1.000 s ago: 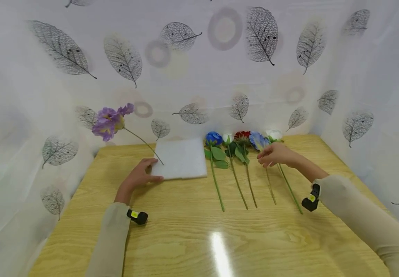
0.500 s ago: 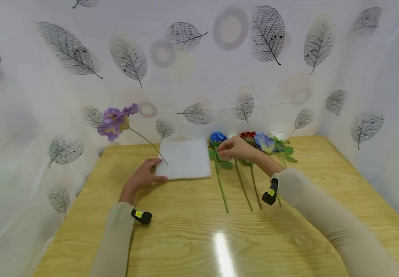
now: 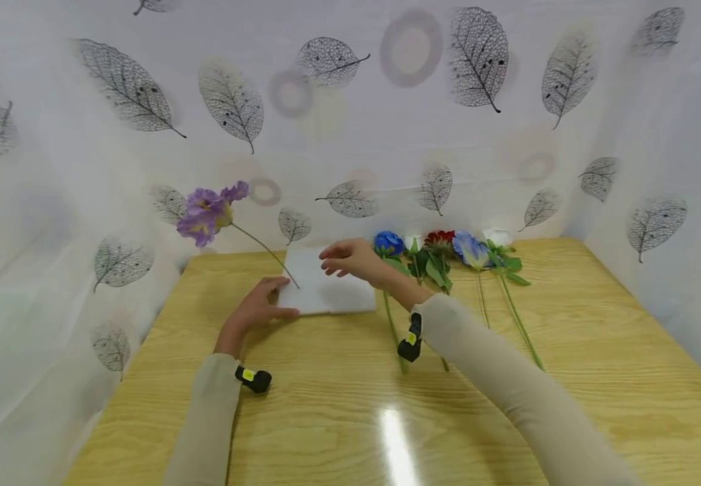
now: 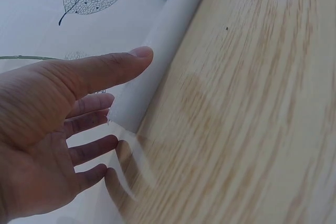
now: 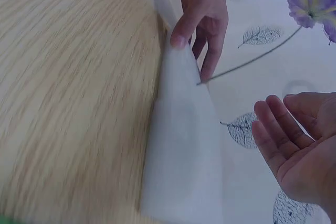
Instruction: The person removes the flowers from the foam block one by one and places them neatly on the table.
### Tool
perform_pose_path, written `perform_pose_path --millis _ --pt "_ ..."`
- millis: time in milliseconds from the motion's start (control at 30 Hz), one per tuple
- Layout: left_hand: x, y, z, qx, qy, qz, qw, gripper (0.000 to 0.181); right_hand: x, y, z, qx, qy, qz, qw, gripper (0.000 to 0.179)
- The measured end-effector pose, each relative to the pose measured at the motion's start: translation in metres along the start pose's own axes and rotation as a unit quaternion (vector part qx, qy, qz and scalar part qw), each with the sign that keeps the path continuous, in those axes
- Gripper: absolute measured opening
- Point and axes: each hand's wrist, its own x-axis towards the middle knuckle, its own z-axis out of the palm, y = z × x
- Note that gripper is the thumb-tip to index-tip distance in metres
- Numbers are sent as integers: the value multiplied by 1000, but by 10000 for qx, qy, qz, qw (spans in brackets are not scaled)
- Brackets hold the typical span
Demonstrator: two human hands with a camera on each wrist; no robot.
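Note:
A white foam block (image 3: 347, 297) lies flat near the back of the wooden table. From its left part rises the thin stem of a purple artificial flower (image 3: 206, 214), tilted to the left with the bloom well above the table. My left hand (image 3: 258, 307) grips the block's left front corner, thumb at the front edge and fingers against the left end. Over the block's right part hovers my right hand (image 3: 356, 262), its fingers loosely bent and nothing between them. In the right wrist view that hand (image 5: 304, 140) shows its palm beside the flower stem.
Right of the block, several artificial flowers lie in a row: a blue rose (image 3: 390, 243), a white one (image 3: 413, 241), a red one (image 3: 439, 239), a blue-cream one (image 3: 473, 252) and another white one (image 3: 498, 236). Leaf-printed white sheeting (image 3: 350, 135) encloses the table's back and sides.
My right hand has swept left, from above the blue-cream flower across the row to over the foam block. The left hand stays at the block's corner, and the purple flower keeps its tilt.

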Motion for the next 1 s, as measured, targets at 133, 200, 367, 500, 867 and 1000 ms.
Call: perform_pose_path --millis 133,200,367,500,867,1000 --pt "0 1 0 17 22 35 10000 89 15 0 19 209 107 -14 9997 27" --pt "-1 1 0 -4 34 35 10000 88 21 0 27 253 147 -22 9996 28" --pt "-1 0 0 -61 81 28 9999 87 33 -1 44 287 170 -58 9994 31" --pt "-2 -1 -1 -75 119 80 9999 86 41 -2 53 261 126 -69 9996 33" --pt "-4 1 -1 -38 148 289 9995 82 48 -2 67 161 -158 270 9994 37" --pt "-5 2 -1 -39 148 292 9995 82 48 -3 70 110 -105 263 9995 36"
